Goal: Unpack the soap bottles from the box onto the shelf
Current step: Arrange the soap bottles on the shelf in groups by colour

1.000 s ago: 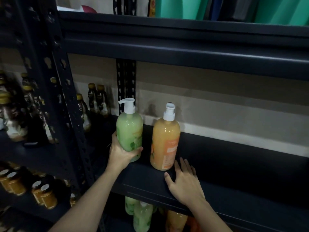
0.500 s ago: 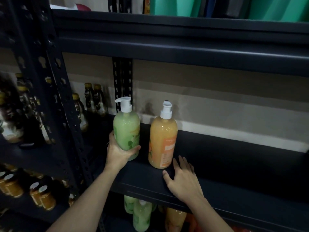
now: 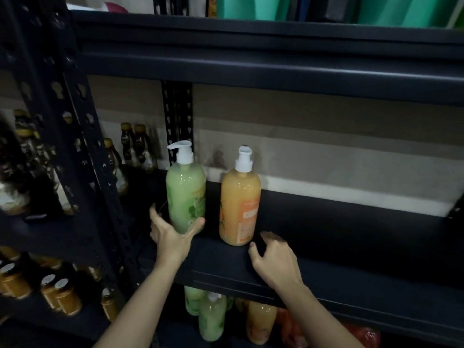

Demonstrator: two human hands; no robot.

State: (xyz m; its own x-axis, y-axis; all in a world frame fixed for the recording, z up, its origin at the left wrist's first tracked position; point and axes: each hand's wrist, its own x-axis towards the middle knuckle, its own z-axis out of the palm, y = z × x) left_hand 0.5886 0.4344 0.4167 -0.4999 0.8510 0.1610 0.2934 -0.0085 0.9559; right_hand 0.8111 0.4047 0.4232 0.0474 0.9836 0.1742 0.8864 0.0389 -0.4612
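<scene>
Now logging green soap bottle point(image 3: 185, 192) upright on shelf point(image 3: 351, 234), near left end, just in front of perforated post point(image 3: 177, 116). Orange soap bottle point(image 3: 239, 197) upright just beside it on the right, apart by a narrow gap. Left hand point(image 3: 173, 237) spread apart low at green bottle's base, thumb touching its front, fingers off to the left and clear of it; not clamped. Right hand point(image 3: 275, 259) resting on shelf front just right of orange bottle's base, fingers loosely curled, holding nothing; blurred, so contact with bottle not determinable. More green and orange bottles point(image 3: 212, 320) visible below shelf; box itself not made out.

Judged stage: two bottles placed, more to fetch.

Risks: tipping green bottle forward by dragging thumb across its base on withdrawal; tall and narrow-footed, so likely to topple into orange neighbour or off shelf front. Same for orange bottle via brush from right knuckles. Suggest drawing both hands straight back, then checking both bottles for wobble
</scene>
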